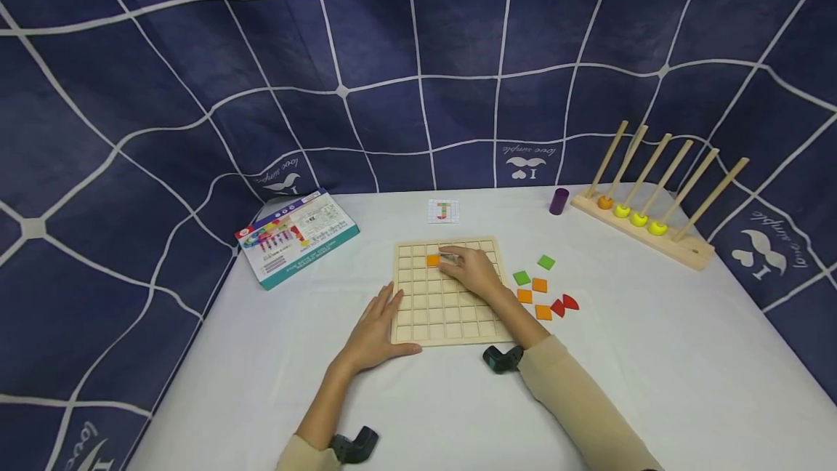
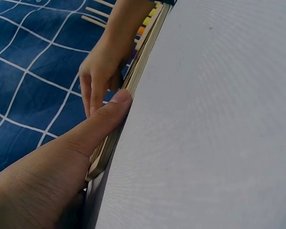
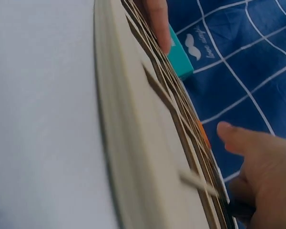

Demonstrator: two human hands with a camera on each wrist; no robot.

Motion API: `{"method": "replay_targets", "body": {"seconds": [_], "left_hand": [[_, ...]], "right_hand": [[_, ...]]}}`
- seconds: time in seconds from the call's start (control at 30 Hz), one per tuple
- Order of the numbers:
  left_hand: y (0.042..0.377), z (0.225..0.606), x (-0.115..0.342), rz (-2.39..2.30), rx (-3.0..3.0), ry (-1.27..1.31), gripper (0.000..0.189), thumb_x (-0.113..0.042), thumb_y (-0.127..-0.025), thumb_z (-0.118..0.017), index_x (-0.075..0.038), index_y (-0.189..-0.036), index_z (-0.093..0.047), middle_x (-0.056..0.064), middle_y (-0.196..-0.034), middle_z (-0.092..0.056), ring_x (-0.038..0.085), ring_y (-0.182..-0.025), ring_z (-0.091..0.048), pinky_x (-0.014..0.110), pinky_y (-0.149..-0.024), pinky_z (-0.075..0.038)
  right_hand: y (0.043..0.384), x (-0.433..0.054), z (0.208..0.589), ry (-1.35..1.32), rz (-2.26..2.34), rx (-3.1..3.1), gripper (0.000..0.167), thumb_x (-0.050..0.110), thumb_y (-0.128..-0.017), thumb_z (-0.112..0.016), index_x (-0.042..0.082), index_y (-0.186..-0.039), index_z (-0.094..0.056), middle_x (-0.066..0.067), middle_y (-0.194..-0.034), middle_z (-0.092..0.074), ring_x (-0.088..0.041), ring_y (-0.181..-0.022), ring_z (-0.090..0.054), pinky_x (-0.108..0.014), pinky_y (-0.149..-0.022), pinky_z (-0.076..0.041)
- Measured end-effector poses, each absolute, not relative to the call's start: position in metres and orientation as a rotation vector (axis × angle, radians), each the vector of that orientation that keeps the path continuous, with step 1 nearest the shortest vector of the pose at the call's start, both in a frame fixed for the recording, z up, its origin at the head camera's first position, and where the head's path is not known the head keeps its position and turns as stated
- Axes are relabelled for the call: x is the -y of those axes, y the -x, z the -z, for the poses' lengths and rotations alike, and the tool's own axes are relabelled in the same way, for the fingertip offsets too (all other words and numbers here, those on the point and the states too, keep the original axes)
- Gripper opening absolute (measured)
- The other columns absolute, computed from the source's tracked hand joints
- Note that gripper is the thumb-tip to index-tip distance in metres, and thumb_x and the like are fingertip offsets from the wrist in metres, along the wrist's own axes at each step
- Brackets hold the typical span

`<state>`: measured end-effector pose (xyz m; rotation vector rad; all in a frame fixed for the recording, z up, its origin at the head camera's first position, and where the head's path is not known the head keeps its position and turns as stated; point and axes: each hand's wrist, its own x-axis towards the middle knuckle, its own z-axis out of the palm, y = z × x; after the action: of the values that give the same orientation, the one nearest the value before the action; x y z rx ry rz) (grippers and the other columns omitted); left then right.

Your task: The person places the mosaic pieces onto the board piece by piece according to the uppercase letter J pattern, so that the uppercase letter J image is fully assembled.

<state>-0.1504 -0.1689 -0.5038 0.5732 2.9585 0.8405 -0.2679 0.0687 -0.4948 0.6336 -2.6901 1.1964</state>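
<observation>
A square wooden grid board (image 1: pixel 431 318) lies on the white table. My left hand (image 1: pixel 374 333) rests against its left edge, fingers extended and thumb stretched along the front; in the left wrist view the thumb (image 2: pixel 102 117) touches the board's side. Over the board's upper part is my right hand (image 1: pixel 472 272), its thumb and fingers apart beside an orange square tile (image 1: pixel 433 260) set in a cell. Nothing shows between those fingertips. In the right wrist view, the right thumb (image 3: pixel 233 136) points toward the orange tile, seen at a low angle.
Right of the board lie loose green tiles (image 1: pixel 546 262), orange tiles (image 1: pixel 543 312) and red wedge pieces (image 1: pixel 570 302). Behind it is a pattern card (image 1: pixel 444 211). A box (image 1: pixel 297 238) stands left; a purple cylinder (image 1: pixel 559 201) and a pegged wooden stand (image 1: pixel 680 247) with beads stand right.
</observation>
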Motion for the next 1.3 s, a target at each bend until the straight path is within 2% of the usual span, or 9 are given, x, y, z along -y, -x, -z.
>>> {"method": "replay_targets", "body": {"seconds": [0.1, 0.23, 0.5, 0.87, 1.1, 1.3], "left_hand": [[0.15, 0.504, 0.167, -0.853, -2.95, -0.573, 0.115, -0.073, -0.063, -0.064, -0.006, -0.147, -0.022, 0.011, -0.154, -0.009, 0.028, -0.139, -0.008, 0.045, -0.11, -0.015], [0.151, 0.505, 0.167, -0.856, -2.955, -0.586, 0.12, -0.072, -0.063, -0.065, -0.001, -0.147, -0.015, 0.013, -0.153, -0.009, 0.024, -0.14, -0.005, 0.04, -0.112, -0.01], [0.152, 0.505, 0.168, -0.838, -2.952, -0.58, 0.123, -0.07, -0.064, -0.067, 0.003, -0.146, -0.011, 0.014, -0.153, -0.008, 0.023, -0.14, -0.004, 0.036, -0.112, -0.006], [0.155, 0.508, 0.168, -0.871, -2.963, -0.593, 0.125, -0.069, -0.061, -0.068, 0.003, -0.146, -0.012, 0.014, -0.152, -0.011, 0.024, -0.14, -0.007, 0.036, -0.112, -0.007], [0.154, 0.508, 0.168, -0.882, -2.966, -0.592, 0.125, -0.069, -0.06, -0.07, 0.003, -0.146, -0.013, 0.014, -0.152, -0.012, 0.023, -0.14, -0.007, 0.036, -0.112, -0.007], [0.154, 0.508, 0.168, -0.872, -2.97, -0.596, 0.125, -0.069, -0.06, -0.07, 0.003, -0.146, -0.014, 0.014, -0.152, -0.012, 0.023, -0.14, -0.007, 0.036, -0.112, -0.008]], "right_hand": [[0.263, -0.082, 0.491, -0.647, -1.279, 2.647, 0.033, 0.029, -0.084, -0.068, 0.012, -0.113, -0.067, 0.006, -0.043, -0.027, -0.007, -0.04, -0.018, -0.022, -0.038, -0.024], [0.255, -0.102, 0.483, -0.674, -1.291, 2.591, 0.027, 0.024, -0.084, -0.069, 0.011, -0.108, -0.069, 0.008, -0.043, -0.026, -0.004, -0.038, -0.018, -0.021, -0.035, -0.022], [0.236, -0.158, 0.473, -0.613, -1.155, 2.619, 0.03, 0.027, -0.084, -0.069, 0.013, -0.11, -0.069, 0.009, -0.045, -0.028, -0.003, -0.038, -0.021, -0.021, -0.034, -0.022], [0.229, -0.24, 0.484, -0.247, -0.911, 2.703, 0.035, 0.028, -0.082, -0.071, 0.008, -0.111, -0.067, 0.002, -0.047, -0.032, -0.015, -0.039, -0.029, -0.025, -0.037, -0.023], [0.233, -0.253, 0.494, -0.161, -0.873, 2.818, 0.043, 0.033, -0.082, -0.071, 0.005, -0.113, -0.065, -0.001, -0.051, -0.035, -0.018, -0.047, -0.033, -0.028, -0.044, -0.027], [0.235, -0.252, 0.497, -0.132, -0.829, 2.823, 0.039, 0.031, -0.082, -0.071, 0.004, -0.109, -0.065, -0.001, -0.051, -0.036, -0.018, -0.048, -0.035, -0.028, -0.044, -0.028]]}}
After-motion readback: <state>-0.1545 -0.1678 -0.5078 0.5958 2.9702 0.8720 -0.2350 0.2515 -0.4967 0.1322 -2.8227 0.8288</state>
